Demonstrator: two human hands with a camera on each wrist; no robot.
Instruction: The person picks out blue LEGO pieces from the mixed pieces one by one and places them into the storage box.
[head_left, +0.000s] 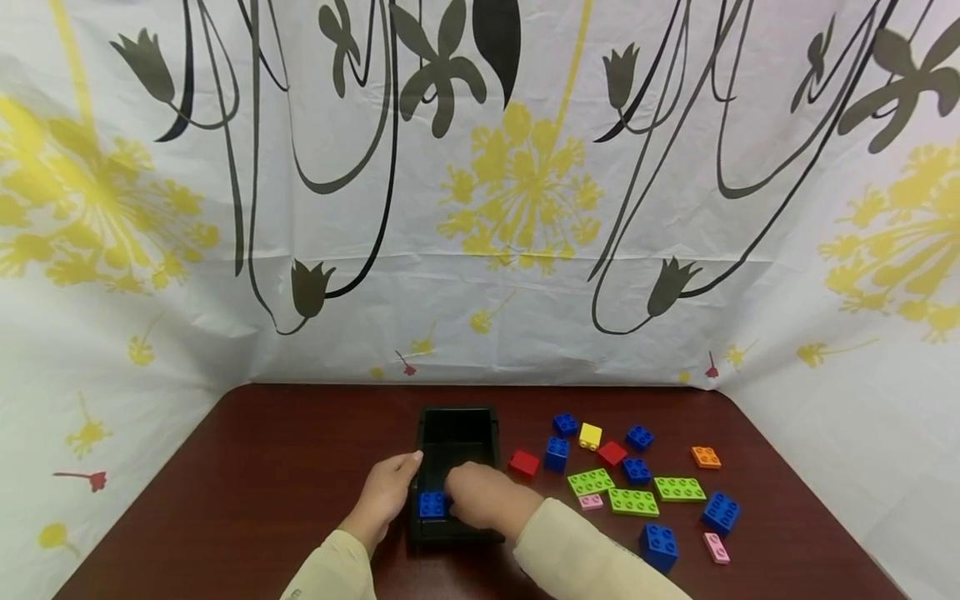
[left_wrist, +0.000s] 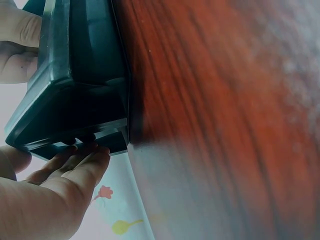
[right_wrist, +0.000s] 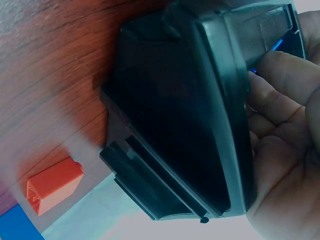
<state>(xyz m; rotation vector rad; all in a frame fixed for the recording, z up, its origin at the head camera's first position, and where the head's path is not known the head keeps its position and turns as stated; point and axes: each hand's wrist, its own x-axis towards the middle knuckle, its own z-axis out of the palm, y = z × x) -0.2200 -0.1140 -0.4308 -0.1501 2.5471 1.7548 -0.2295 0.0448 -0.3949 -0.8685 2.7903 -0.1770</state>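
A black box (head_left: 457,433) (left_wrist: 85,75) (right_wrist: 170,125) sits on the dark wooden table (head_left: 262,483). My left hand (head_left: 386,492) (left_wrist: 60,185) lies against the box's left outer wall with straight fingers, its thumb near the rim. Reaching into the near end of the box, my right hand (head_left: 480,496) (right_wrist: 280,125) pinches a blue brick (head_left: 431,504) (right_wrist: 277,45) with curled fingers. That hand hides most of the brick in the right wrist view. The far half of the box looks bare inside.
Loose bricks lie right of the box: a red brick (head_left: 523,462) (right_wrist: 55,185), several blue ones (head_left: 557,452), green plates (head_left: 633,502), pink plates (head_left: 716,547), one yellow (head_left: 590,435) and one orange (head_left: 706,457). A flowered curtain (head_left: 480,208) closes in the table.
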